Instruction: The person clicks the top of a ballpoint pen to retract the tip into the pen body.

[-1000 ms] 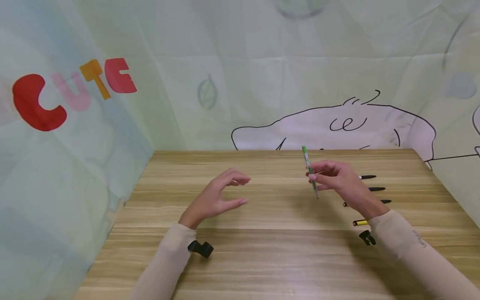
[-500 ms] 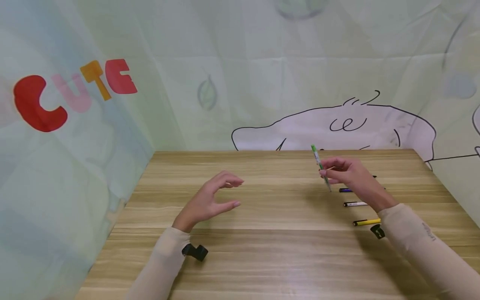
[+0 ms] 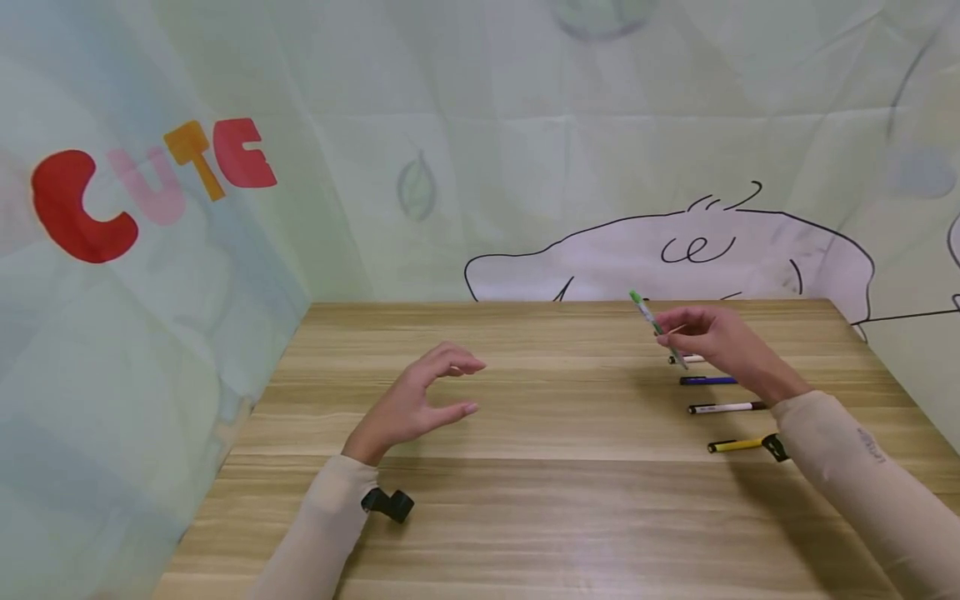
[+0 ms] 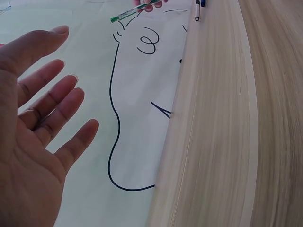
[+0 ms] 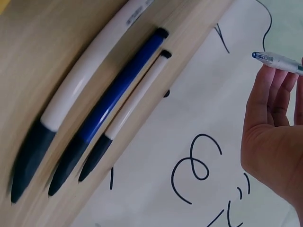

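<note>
My right hand (image 3: 738,346) pinches a slim green-and-white pen (image 3: 644,307) between thumb and fingers, above the back right of the table. The pen is tilted, its green end up and its tip down; in the right wrist view the pen's clear bluish tip (image 5: 265,57) shows. Below that hand lie a white pen (image 3: 688,359), a blue pen (image 3: 705,380), a second white pen (image 3: 720,408) and a yellow pen (image 3: 735,446), partly covered by the arm in the head view. My left hand (image 3: 408,404) hovers left of centre, fingers apart, holding nothing.
The wooden table (image 3: 525,517) runs back to a pale printed cloth (image 3: 525,167) hung behind and at the left. The lying pens form a roughly parallel column on the right side. A black wrist mount (image 3: 390,504) sits below the left sleeve.
My right hand has moved right and slightly back with the green-and-white pen, which tilts more now. More of the lying pens shows. The left hand has drifted slightly left.
</note>
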Available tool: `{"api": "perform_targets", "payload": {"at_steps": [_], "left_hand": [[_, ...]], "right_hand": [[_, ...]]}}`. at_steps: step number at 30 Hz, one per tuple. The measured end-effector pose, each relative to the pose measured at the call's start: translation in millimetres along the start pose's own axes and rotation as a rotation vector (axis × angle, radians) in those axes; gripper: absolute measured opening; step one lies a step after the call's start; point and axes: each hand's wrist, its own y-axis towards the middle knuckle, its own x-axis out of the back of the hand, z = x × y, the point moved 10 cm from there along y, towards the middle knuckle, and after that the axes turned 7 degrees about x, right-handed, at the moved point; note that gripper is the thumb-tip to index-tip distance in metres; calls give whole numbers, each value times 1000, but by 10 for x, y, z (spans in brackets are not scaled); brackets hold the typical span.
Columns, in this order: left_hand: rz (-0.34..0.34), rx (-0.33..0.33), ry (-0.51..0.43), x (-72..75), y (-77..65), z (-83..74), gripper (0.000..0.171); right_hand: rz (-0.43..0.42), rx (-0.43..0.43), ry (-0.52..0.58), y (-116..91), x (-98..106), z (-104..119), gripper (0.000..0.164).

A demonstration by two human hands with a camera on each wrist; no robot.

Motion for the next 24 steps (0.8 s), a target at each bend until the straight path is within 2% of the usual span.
{"api": "perform_targets", "payload": {"at_steps": [13,24], "left_hand": [[-9,19,15,75,-55,-2,48],[-17,44,37,103,-96,36,47]], "right_hand": [[88,-2,-149,71,204,-161,37],[111,-2,-267,104,347,-232,30]]}}
